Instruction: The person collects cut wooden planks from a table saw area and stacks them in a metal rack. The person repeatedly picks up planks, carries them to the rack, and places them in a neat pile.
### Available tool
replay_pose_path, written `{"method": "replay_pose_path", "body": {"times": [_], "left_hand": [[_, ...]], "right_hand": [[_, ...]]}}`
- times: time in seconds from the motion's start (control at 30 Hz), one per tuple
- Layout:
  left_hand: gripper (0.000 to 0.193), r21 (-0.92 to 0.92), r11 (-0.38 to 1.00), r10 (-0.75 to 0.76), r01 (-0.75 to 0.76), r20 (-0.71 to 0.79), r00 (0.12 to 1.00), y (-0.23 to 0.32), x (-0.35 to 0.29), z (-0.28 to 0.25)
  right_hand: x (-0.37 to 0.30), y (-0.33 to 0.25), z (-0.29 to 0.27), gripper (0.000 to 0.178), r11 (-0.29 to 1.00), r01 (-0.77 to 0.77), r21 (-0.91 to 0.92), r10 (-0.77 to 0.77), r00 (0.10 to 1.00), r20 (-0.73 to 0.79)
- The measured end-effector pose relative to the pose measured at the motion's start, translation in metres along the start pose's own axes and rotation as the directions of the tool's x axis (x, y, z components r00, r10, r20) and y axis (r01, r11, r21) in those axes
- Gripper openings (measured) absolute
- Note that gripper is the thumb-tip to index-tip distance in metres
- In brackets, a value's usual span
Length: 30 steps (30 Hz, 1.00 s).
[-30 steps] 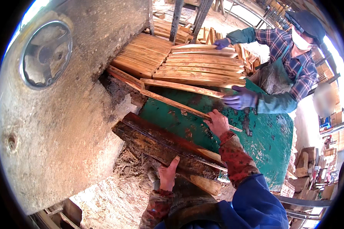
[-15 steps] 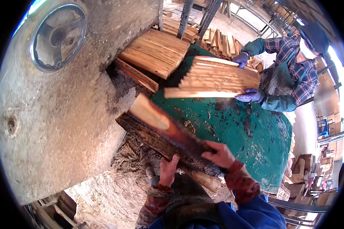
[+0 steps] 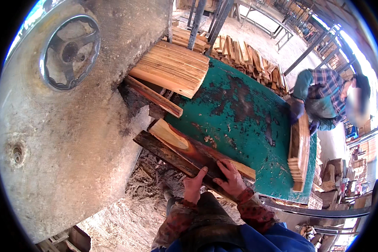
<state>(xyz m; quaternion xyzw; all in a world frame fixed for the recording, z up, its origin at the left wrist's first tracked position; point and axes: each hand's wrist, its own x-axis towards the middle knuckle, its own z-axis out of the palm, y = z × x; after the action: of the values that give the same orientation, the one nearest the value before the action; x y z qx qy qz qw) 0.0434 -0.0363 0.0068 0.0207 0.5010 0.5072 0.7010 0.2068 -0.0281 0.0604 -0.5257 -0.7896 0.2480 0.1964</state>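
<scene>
My left hand (image 3: pixel 193 185) is closed on the near edge of a dark, bark-edged board (image 3: pixel 166 153), thumb on top and its other fingers hidden below. Beside that board, on its far side, lies a reddish-brown board (image 3: pixel 170 135) with a pale patch at its far end. My right hand (image 3: pixel 232 180) grips this second board from above, thumb and fingers apart across it. A pale strip of wood (image 3: pixel 241 169) shows past my right fingers. The boards slant from the machine side toward me, over the near edge of the green table (image 3: pixel 239 140).
A co-worker (image 3: pixel 323 94) in purple gloves holds a bundle of boards (image 3: pixel 299 153) at the table's right end. More boards (image 3: pixel 172 65) and a narrow slat (image 3: pixel 155 96) lie far left. A large panel with a handwheel (image 3: pixel 70 52) stands left. Sawdust (image 3: pixel 126 214) covers the floor.
My right hand has moved left along the boards, closer to my left hand. The co-worker has swung the bundle from the table's middle to its right end and turned it on end.
</scene>
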Motion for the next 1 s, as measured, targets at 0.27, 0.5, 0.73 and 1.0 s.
{"method": "replay_pose_path", "body": {"times": [0.27, 0.5, 0.73, 1.0], "left_hand": [[0.039, 0.019, 0.997, 0.076, -0.076, 0.002, 0.997, -0.002, -0.004, -0.010], [0.042, 0.096, 0.990, 0.111, -0.107, -0.035, 0.993, -0.015, -0.006, -0.024], [0.042, 0.090, 0.971, 0.227, -0.223, -0.037, 0.973, -0.015, -0.017, -0.004], [0.047, 0.132, 0.971, 0.215, -0.201, -0.107, 0.971, -0.019, -0.011, -0.001]], "right_hand": [[0.003, -0.003, -0.002, 0.063, 0.997, 0.052, 0.065, -0.053, 0.998, 0.019], [0.105, -0.019, 0.015, 0.057, 0.996, 0.089, 0.006, -0.089, 0.996, -0.021], [0.225, -0.014, 0.077, 0.060, 0.990, 0.134, 0.040, -0.134, 0.991, 0.008], [0.191, 0.041, 0.031, 0.032, 0.990, 0.142, 0.007, -0.142, 0.985, 0.098]]}}
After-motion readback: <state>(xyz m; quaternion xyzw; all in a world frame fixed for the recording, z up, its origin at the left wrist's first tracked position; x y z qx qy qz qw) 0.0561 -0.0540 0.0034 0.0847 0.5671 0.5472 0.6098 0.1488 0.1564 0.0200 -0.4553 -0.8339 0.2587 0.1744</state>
